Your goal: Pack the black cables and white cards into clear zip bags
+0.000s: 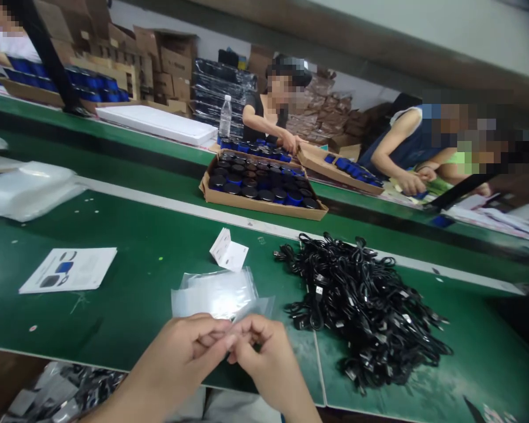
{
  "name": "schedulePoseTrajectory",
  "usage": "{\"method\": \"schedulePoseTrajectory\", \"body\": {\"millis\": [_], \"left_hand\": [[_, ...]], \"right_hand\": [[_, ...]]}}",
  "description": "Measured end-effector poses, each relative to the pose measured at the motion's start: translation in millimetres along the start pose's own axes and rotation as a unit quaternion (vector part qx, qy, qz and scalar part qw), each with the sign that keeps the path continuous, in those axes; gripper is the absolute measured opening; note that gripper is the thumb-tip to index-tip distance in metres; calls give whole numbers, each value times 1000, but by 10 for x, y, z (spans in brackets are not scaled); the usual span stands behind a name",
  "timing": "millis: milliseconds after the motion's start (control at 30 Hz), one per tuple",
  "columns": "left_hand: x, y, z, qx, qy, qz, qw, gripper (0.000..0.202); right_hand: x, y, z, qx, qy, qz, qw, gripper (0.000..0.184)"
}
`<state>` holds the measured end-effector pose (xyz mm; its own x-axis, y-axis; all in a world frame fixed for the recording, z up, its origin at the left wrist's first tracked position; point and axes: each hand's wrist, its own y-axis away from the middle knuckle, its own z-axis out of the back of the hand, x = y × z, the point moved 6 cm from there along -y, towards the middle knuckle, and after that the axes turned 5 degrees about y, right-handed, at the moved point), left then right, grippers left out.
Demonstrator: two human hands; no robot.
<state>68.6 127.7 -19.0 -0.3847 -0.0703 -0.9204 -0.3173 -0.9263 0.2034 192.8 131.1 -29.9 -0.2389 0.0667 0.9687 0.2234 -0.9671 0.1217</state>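
My left hand (189,346) and my right hand (264,352) meet at the near edge of the green table (136,258). Both pinch the edge of one clear plastic bag (255,308) between their fingertips. Just beyond them lies a small stack of the same clear bags (214,291). A big heap of coiled black cables (361,305) lies to the right of my hands. A small folded white card (228,251) stands behind the bags.
A printed leaflet (70,269) lies at the left, white plastic sheets (24,188) further back. A cardboard tray of black and blue round items (260,185) sits on the belt. Two people work across the line. A bin of bagged items (57,390) is below the table edge.
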Motion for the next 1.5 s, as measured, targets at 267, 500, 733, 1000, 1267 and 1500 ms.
{"method": "schedulePoseTrajectory", "body": {"millis": [267,500,733,1000,1267,1500], "left_hand": [[-76,-100,-27,17,-170,-19,985,32],[75,-141,-45,34,-66,2,997,37],[-4,-161,-99,-30,-12,-47,998,34],[-125,-108,-60,-106,-144,-217,960,27],[171,-87,135,-165,-145,-140,966,25],[281,-108,70,-132,-150,-136,970,23]], "right_hand": [[27,20,79,-22,118,64,991,15],[-95,15,174,-39,55,12,998,11],[81,91,141,-41,111,87,989,26],[229,87,72,-138,382,209,890,23],[317,-453,428,-54,289,58,954,18],[547,-1335,62,-54,335,37,940,72]]}}
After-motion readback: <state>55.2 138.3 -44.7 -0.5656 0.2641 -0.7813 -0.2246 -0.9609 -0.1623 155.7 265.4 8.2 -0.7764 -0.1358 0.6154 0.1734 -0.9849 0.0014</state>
